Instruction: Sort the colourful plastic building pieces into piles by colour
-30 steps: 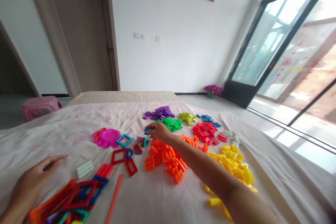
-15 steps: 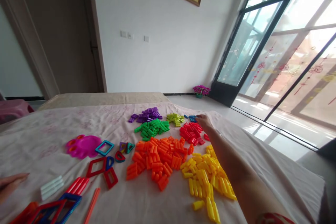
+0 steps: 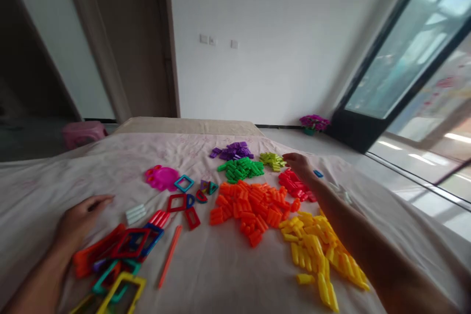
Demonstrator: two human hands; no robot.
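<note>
My right hand (image 3: 299, 163) reaches to the far right of the cloth, between the lime green pile (image 3: 272, 161) and the red pile (image 3: 294, 185). Its fingers are bent; whether they hold anything is too small to tell. A blue piece (image 3: 318, 173) lies just right of that wrist. On the left, my left hand (image 3: 83, 213) hovers with fingers apart and nothing in them, near the white pieces (image 3: 136, 214) and magnetic frames (image 3: 131, 242). Orange pieces (image 3: 250, 206) fill the middle, with yellow ones (image 3: 312, 243) nearer on the right.
Green (image 3: 241, 170) and purple (image 3: 236, 150) piles sit farther back. A magenta flower-shaped tray (image 3: 164, 178) lies at left centre, beside small frames. An orange stick (image 3: 170, 256) rests near the front. Beyond the cloth (image 3: 206, 265) stand a pink stool (image 3: 84, 133) and potted flowers (image 3: 314, 122).
The view has turned left, and more of my left hand and arm shows. My right hand is now beside the lime pile; the blue pieces at its fingertips no longer show there.
</note>
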